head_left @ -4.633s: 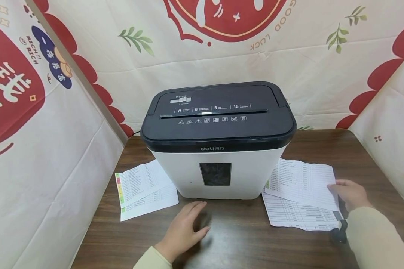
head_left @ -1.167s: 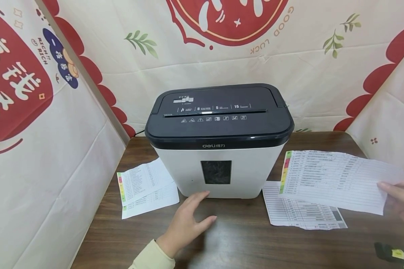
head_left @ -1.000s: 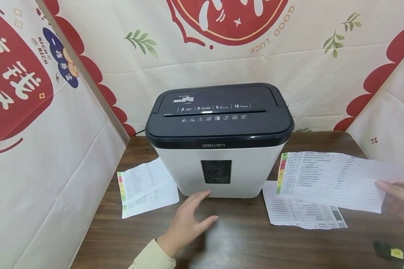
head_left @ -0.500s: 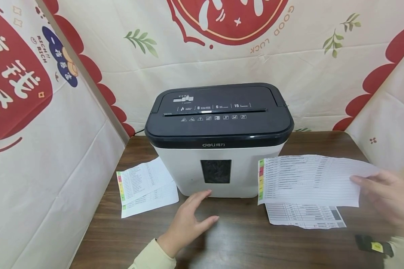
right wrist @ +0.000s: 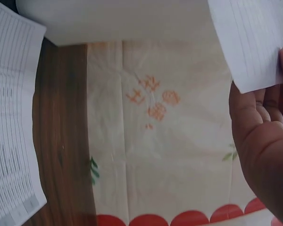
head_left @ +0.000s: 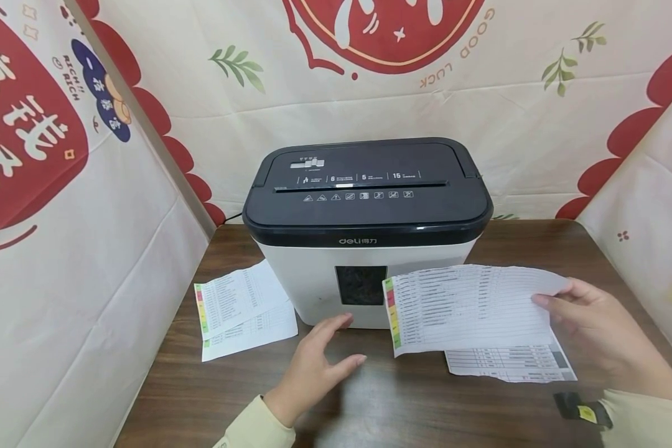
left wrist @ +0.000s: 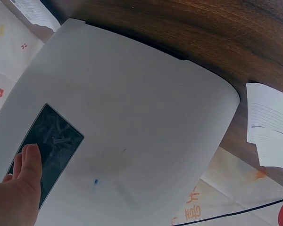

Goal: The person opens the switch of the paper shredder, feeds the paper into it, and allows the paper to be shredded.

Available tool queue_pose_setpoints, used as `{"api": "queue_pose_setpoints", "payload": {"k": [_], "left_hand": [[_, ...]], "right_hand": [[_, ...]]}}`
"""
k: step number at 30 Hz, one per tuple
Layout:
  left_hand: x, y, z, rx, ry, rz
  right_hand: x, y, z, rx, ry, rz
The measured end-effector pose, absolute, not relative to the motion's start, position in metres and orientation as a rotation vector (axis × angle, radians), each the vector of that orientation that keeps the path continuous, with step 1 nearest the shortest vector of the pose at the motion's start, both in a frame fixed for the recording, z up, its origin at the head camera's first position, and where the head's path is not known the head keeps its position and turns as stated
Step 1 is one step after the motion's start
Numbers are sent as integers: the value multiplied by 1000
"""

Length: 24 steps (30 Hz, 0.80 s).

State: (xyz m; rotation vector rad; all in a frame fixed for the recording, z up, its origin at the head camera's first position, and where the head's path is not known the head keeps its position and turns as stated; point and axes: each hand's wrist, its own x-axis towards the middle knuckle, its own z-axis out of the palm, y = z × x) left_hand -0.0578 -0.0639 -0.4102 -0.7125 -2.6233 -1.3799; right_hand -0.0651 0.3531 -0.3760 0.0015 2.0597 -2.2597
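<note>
My right hand (head_left: 590, 317) pinches the right end of a printed paper sheet (head_left: 470, 308), thumb on top and fingers behind. The sheet hangs in the air before the shredder's lower right side, its left edge marked with coloured cells. In the right wrist view the thumb and fingers hold a corner of that paper (right wrist: 250, 42). My left hand (head_left: 313, 367) hovers over the table in front of the shredder, its fingers spread and relaxed, holding nothing. Behind both hands stands a paper shredder (head_left: 364, 214) with a black top, a narrow slot and a white bin with a dark window.
Two overlapping printed sheets (head_left: 246, 311) lie on the wooden table (head_left: 392, 398) left of the shredder. Another sheet (head_left: 509, 364) lies at the right, partly covered by the held one. Patterned cloth (head_left: 369, 109) hangs behind and at both sides. A dark cord (left wrist: 245, 214) runs by the shredder.
My right hand has picked up the top sheet from the right pile, drawn it out to the right, then carried it left toward the shredder's front. The left hand has barely moved.
</note>
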Motion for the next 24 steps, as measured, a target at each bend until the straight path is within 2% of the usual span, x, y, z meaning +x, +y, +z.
{"api": "queue_pose_setpoints", "payload": {"k": [10, 17, 24], "left_hand": [[-60, -63, -408, -675, -2590, -1503], [-61, -61, -404, -649, -2593, -1596], [-63, -57, -401, -591, -2525, -1731]], "right_hand": [[-66, 326, -375, 8, 2051, -2257], [-70, 312, -375, -168, 2092, -2266], [-70, 300, -372, -233, 2100, -2278]]}}
